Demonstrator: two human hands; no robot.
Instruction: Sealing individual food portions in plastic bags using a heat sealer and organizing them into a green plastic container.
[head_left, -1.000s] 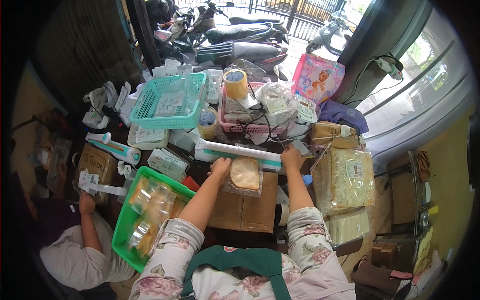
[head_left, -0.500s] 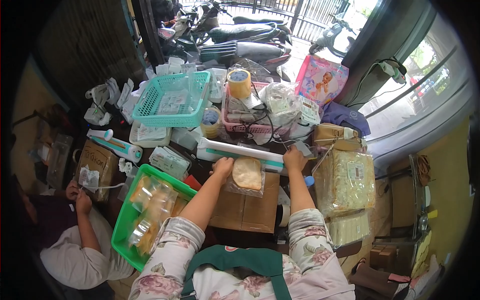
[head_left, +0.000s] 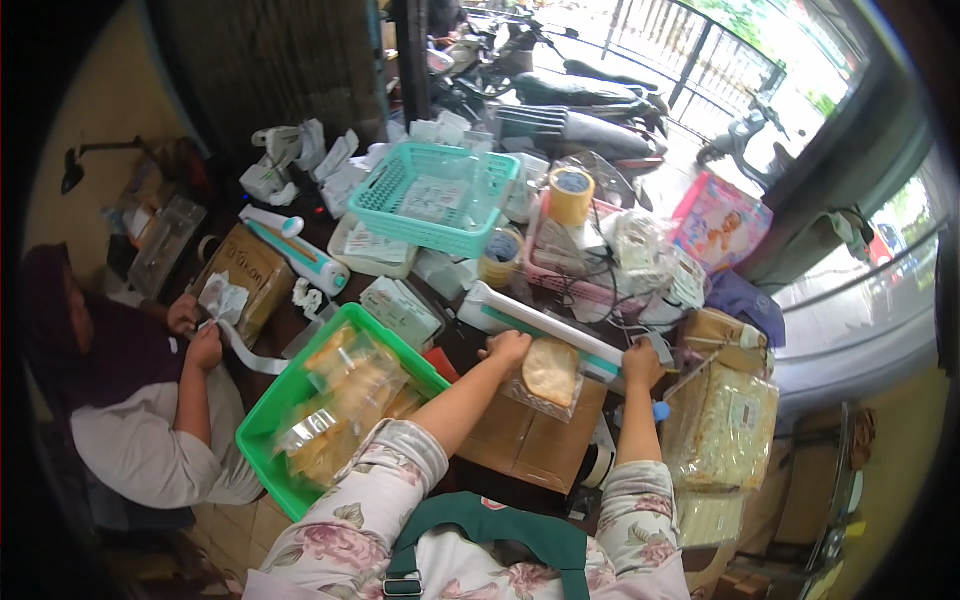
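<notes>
A clear plastic bag (head_left: pixel 540 404) with a round, flat, pale-brown food piece (head_left: pixel 551 370) in it lies on a cardboard box in front of me. Its far end meets a long white and teal impulse sealer (head_left: pixel 541 328). My left hand (head_left: pixel 508 349) is closed at the bag's upper left corner, against the sealer's near edge; its fingertips are partly hidden. At the sealer's right end, my right hand (head_left: pixel 642 364) is curled over the arm, pressing there. To my left stands a green basket (head_left: pixel 262 437) with several bagged flat food pieces (head_left: pixel 350 400).
The cardboard box (head_left: pixel 530 440) sits under the bag. Beyond the sealer are a teal basket (head_left: pixel 440 236), tape rolls (head_left: pixel 571 197) and a pink basket (head_left: pixel 575 286) with cables. Large wrapped packs (head_left: pixel 722 425) stand right. A co-worker (head_left: pixel 150 400) at left handles a white paper strip (head_left: pixel 250 357).
The view has turned left, so the scene sits farther right and tilted. Both my hands stay at the sealer, and the bagged food lies in the same place.
</notes>
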